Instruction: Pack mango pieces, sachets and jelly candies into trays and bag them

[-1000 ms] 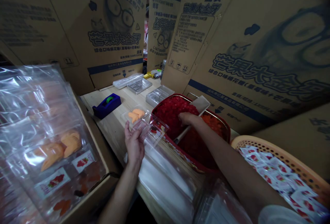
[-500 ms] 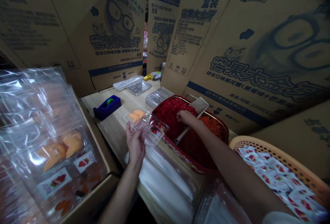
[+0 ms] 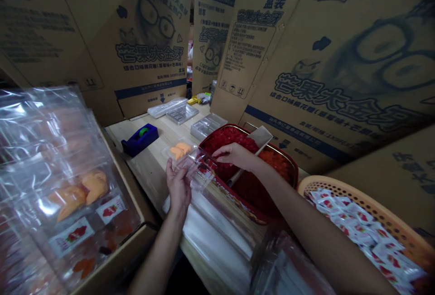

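Observation:
My left hand (image 3: 178, 187) grips a clear plastic tray (image 3: 203, 181) by its near side, thumb on top. Orange shaped candy pieces (image 3: 180, 150) sit at the tray's far end, and a small printed sachet shows through the plastic near its right end. My right hand (image 3: 234, 155) hovers over the left edge of a red tub (image 3: 297, 181), close to the tray. Its fingertips are pinched together; whatever is between them is too small to make out. Red candy pieces (image 3: 222, 139) and orange-red pieces (image 3: 277, 164) fill the tub. A metal scoop (image 3: 261, 138) lies across it.
At left, a carton (image 3: 131, 181) holds stacked filled packs. An orange basket (image 3: 343, 186) of sachets stands at right. A blue tape dispenser (image 3: 140, 140), clear trays (image 3: 208, 125) and plastic sleeves (image 3: 210, 236) lie on the table. Tall cardboard boxes (image 3: 152, 73) wall the back.
My right hand has come up out of the red candy and moved left toward the tray. My left hand keeps holding the tray in nearly the same place.

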